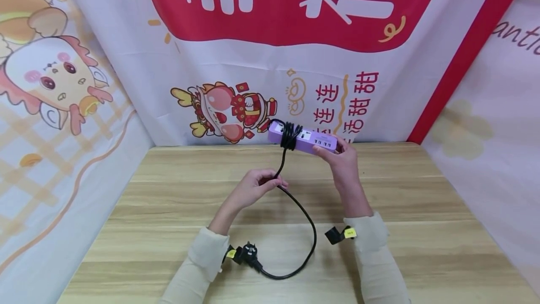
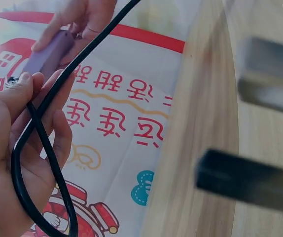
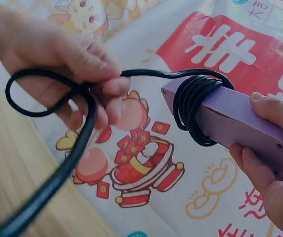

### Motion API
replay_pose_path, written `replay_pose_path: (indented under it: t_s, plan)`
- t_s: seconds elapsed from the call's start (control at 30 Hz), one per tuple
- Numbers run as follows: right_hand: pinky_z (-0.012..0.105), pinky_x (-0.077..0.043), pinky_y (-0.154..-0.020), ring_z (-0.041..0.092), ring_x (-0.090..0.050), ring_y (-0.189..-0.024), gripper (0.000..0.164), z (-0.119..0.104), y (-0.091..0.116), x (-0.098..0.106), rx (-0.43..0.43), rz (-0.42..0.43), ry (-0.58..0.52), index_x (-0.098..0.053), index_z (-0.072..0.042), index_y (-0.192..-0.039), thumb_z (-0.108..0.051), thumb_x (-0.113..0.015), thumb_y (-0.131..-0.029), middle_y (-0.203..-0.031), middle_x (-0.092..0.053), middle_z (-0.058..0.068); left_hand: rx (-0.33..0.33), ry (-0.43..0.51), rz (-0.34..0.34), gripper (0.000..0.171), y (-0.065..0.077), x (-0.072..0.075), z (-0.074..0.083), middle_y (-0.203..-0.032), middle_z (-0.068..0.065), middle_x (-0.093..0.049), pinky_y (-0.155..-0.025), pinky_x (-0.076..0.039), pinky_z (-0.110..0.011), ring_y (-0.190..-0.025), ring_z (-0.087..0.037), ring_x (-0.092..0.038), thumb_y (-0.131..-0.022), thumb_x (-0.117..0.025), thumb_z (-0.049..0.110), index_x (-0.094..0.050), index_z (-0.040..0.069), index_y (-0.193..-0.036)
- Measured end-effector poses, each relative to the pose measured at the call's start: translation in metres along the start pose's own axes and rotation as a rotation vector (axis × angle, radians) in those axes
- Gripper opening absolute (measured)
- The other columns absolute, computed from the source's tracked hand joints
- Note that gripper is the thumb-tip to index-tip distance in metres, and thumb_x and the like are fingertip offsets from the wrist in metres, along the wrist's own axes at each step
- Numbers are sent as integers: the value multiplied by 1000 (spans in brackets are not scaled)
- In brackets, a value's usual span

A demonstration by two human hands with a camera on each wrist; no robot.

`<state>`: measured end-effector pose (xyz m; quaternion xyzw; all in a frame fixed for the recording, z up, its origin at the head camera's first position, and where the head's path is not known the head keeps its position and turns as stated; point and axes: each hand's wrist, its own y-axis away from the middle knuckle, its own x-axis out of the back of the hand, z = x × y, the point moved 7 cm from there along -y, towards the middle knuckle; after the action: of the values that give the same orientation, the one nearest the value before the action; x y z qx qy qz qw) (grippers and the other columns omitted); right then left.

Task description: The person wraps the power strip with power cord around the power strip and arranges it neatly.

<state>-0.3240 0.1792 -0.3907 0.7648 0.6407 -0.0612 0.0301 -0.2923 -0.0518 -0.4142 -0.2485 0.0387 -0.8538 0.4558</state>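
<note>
Over the far edge of the wooden table (image 1: 168,210), the purple power strip (image 1: 310,140) is gripped at its right end by the right hand (image 1: 343,159). Black cord (image 1: 315,236) is wrapped around it. Nearer and left, the cord is pinched by the left hand (image 1: 256,186). The black plug (image 1: 250,251) is seen near the left sleeve (image 1: 207,253).

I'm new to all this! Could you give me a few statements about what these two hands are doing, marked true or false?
1. The right hand holds a purple power strip. True.
2. The left hand holds nothing. False: the left hand pinches a black cord.
3. Part of the cord is wound around the strip. True.
4. The plug sits in the strip. False: the plug is apart from it.
5. The table has a wood-grain look. True.
</note>
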Motion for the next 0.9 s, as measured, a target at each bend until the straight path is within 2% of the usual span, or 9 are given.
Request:
replay_pose_path:
  t_s: [0.17, 0.37, 0.53, 0.6, 0.8, 0.9]
  plan:
    - [22, -52, -96, 20, -57, -120, 68, -2, 3, -1, -34, -15, -20, -55, -13, -141, -13, -84, -79, -131, -57, 7, 7, -77, -68, 23, 1, -1, -4, -109, -7, -75, -91, -55, -28, -101, -16, -70, -103, -53, 19, -72, 7, -106]
    - [21, -52, -97, 20, -55, -122, 68, -5, 5, -2, -45, -50, -30, -54, -12, -141, -12, -83, -80, -133, -55, 7, 30, -64, -151, 23, 3, -2, -9, -113, -18, -72, -92, -55, -29, -105, -25, -70, -103, -52, 11, -70, 0, -114]
    - [20, -52, -96, 20, -56, -121, 71, -9, 8, -5, -41, -83, -50, -54, -12, -141, -11, -85, -77, -133, -55, 6, 25, -103, -153, 22, 4, -2, -12, -112, -17, -72, -90, -56, -27, -104, -26, -70, -102, -54, 8, -70, 1, -114]
    - [21, -53, -95, 19, -57, -119, 68, -10, 9, -6, -37, -83, -75, -55, -10, -140, -8, -84, -78, -130, -57, 6, -12, -186, -145, 20, 4, -5, -6, -110, -15, -73, -91, -56, -27, -103, -23, -69, -101, -55, 8, -71, 2, -112]
    - [19, -54, -90, 16, -59, -112, 61, -12, 9, -4, -13, -36, -82, -56, -6, -138, -3, -80, -81, -121, -61, 3, -198, -565, -137, 15, 0, -30, 25, -100, -5, -73, -90, -55, -29, -95, -17, -69, -97, -62, 13, -73, 4, -102]
    - [20, -54, -90, 16, -61, -111, 61, -12, 9, -4, -4, -33, -86, -57, -4, -137, -2, -80, -81, -119, -62, 4, -199, -617, -162, 14, -2, -43, 28, -96, -4, -72, -84, -56, -24, -87, -13, -69, -97, -63, 13, -73, 4, -100]
